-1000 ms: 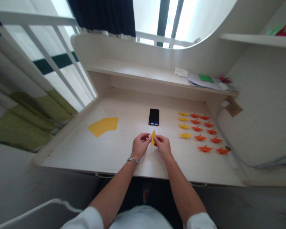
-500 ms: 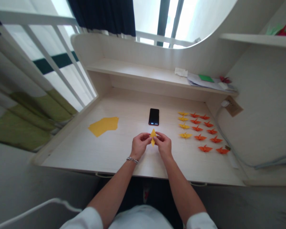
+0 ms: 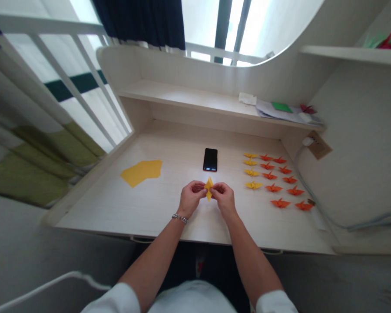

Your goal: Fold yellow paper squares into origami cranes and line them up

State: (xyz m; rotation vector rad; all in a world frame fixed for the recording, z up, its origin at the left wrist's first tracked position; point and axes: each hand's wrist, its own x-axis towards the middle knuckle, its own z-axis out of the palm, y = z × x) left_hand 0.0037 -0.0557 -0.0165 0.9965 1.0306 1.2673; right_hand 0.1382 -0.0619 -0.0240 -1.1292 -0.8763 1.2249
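A narrow diamond of folded yellow origami paper (image 3: 209,188) stands upright between my two hands, just above the desk. My left hand (image 3: 192,196) pinches its left edge with thumb and fingers, and a chain bracelet circles that wrist. On the other edge, my right hand (image 3: 223,198) grips the paper in the same way. Parts of the paper are hidden behind the thumbs. Beyond the hands lies a black phone (image 3: 210,159). Flat yellow paper sheets (image 3: 141,172) rest on the desk to the left.
Rows of yellow paper cranes (image 3: 253,185) and orange paper cranes (image 3: 280,203) stand on the right side of the desk (image 3: 117,208). A shelf (image 3: 189,98) along the back holds papers and a green square (image 3: 282,107). A cable (image 3: 326,213) runs along the right wall.
Both hands keep hold of the yellow paper in nearly the same place. The fingers of my right hand have shifted slightly; everything else on the desk stays put.
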